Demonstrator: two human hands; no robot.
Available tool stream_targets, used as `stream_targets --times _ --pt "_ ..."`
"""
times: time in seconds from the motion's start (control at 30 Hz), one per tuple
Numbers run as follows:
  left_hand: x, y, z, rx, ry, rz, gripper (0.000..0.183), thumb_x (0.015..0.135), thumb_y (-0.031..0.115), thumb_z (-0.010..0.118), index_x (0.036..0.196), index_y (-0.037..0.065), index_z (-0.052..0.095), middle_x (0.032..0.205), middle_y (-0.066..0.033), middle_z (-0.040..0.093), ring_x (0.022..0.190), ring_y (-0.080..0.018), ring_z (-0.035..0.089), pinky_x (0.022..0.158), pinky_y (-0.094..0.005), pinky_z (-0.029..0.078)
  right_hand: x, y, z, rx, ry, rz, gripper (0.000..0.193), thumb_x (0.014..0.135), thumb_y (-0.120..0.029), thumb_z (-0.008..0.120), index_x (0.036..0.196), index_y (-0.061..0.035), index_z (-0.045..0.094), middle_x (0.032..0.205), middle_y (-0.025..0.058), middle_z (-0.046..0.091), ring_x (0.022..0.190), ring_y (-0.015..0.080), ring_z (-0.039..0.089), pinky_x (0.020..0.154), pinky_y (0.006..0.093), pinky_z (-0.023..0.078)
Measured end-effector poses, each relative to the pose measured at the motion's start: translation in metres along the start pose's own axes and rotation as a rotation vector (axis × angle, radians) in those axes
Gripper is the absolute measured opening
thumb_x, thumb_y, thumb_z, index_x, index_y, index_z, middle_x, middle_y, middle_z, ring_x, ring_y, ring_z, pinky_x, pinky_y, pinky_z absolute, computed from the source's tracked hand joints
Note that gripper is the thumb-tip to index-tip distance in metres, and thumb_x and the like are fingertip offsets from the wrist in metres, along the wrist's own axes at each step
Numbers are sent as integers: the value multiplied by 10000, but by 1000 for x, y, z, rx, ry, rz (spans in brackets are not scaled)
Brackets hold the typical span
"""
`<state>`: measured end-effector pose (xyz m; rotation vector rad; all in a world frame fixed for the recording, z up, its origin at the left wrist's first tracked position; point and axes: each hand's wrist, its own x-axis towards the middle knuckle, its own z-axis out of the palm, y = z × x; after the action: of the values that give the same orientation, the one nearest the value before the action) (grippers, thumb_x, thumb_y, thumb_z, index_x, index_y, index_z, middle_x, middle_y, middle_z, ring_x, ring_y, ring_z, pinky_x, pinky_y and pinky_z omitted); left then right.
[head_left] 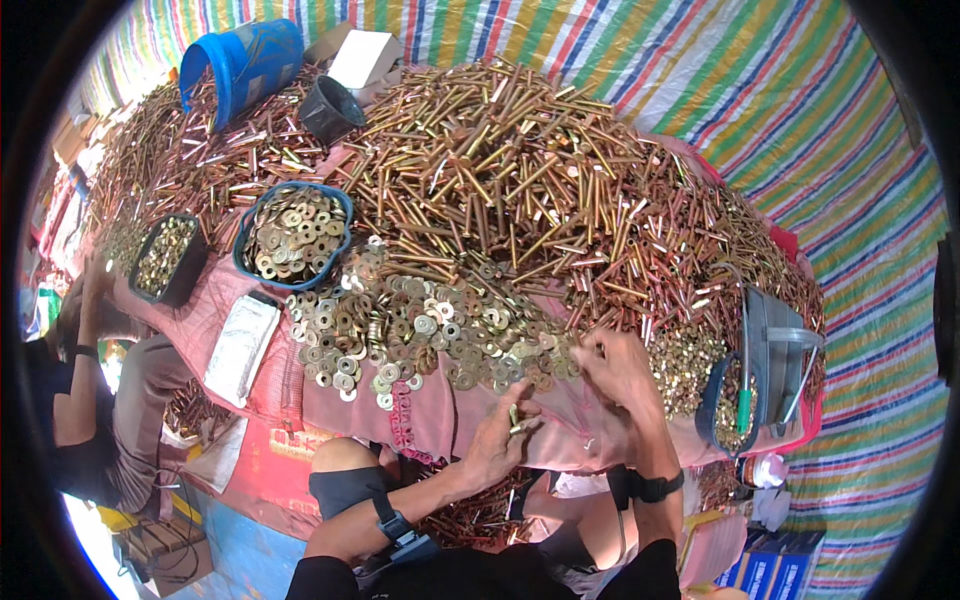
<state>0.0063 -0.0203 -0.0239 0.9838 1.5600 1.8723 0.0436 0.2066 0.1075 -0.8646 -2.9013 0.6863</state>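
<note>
My left hand (492, 440), palm turned up in front of the washer pile, has its fingers closed around a short brass-coloured metal piece (515, 420); its exact kind is too small to make out. At the right end of the loose flat washers (420, 325), my right hand (622, 372) reaches down with its fingers bent together. Whatever lies between those fingertips is hidden. Just right of that hand is a heap of small brass-coloured nuts (682, 365). Behind both hands rises a large mound of long brass-coloured bolts (490, 170).
A blue-rimmed basin (347, 240) of washers and a dark tub (190, 280) of small parts stand left. A blue bucket (255, 65) lies tipped at the back. On the right are a grey container (775, 350) and a dark bin (712, 410). Another person's arm (88, 350) is far left.
</note>
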Motion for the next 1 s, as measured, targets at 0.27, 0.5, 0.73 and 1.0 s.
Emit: stream_targets --times 0.27,0.5,0.73,1.0 --pt "0 8 1 122 14 112 665 1001 -111 485 1619 91 343 1141 -143 679 1021 -208 685 899 -302 545 -62 43 32 -146 315 101 306 860 -292 814 999 -28 747 934 193 733 886 360 717 801 486 545" --pt "10 11 5 87 -12 31 691 957 -146 507 1596 99 409 1169 -166 687 1067 -238 701 943 -330 559 -47 32 57 -73 313 -63 284 901 -189 760 1161 -77 739 924 170 668 840 367 680 744 469 530" --pt "5 17 2 65 -92 57 799 912 -192 449 1643 109 335 1386 -222 623 1223 -295 660 1045 -333 541 -36 41 66 1 386 -157 247 897 -139 776 1115 -36 726 874 167 662 779 348 673 677 434 523" --pt "6 15 3 106 -97 16 763 916 -174 502 1628 68 375 1409 -234 611 1121 -287 697 976 -338 562 -62 25 43 1254 -292 175 172 1020 -180 731 1042 -10 715 822 29 725 584 47 612 502 196 459"
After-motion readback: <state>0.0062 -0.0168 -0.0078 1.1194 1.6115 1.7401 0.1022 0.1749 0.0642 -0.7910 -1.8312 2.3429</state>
